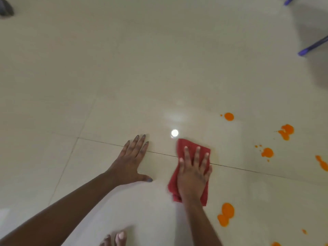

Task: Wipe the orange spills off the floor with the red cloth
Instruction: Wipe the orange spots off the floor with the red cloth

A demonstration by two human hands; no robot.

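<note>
The red cloth [182,150] lies flat on the cream tiled floor [124,77], across a grout line. My right hand [193,174] presses on it with straight, spread fingers. My left hand [132,162] rests flat on the bare tile to the left of the cloth, fingers straight. Orange spills lie to the right of the cloth: a double blob [226,214] near the cloth's lower right corner, a round spot [229,116] farther off, a larger splash [286,131], a blob [267,152] and a streak [322,163] at the right edge.
Blue chair legs [313,46] stand at the upper right. A dark object [6,8] sits in the top left corner. My bare toes [116,237] show at the bottom. A ceiling light's reflection [174,133] shines just above the cloth.
</note>
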